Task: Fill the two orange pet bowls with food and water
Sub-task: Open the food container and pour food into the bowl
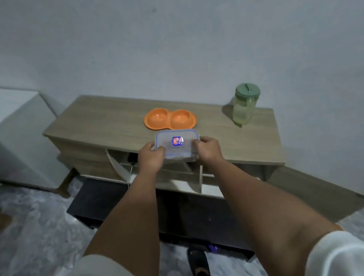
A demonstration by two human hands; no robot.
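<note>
You are holding one lidded clear box (177, 146), contents unclear, left hand (151, 157) and right hand (208, 150) each keeping a grip on an end. One empty orange double bowl (170, 118) and one green-lidded bottle (244, 104) are sitting on the tabletop (103, 123).

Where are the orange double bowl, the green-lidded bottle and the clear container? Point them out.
orange double bowl (170, 118): head view, bridge between the two wells.
green-lidded bottle (243, 109): head view, clear body.
clear container (177, 141): head view, lid label.

wooden cabinet (108, 123), white drawer unit (10, 130)
</note>
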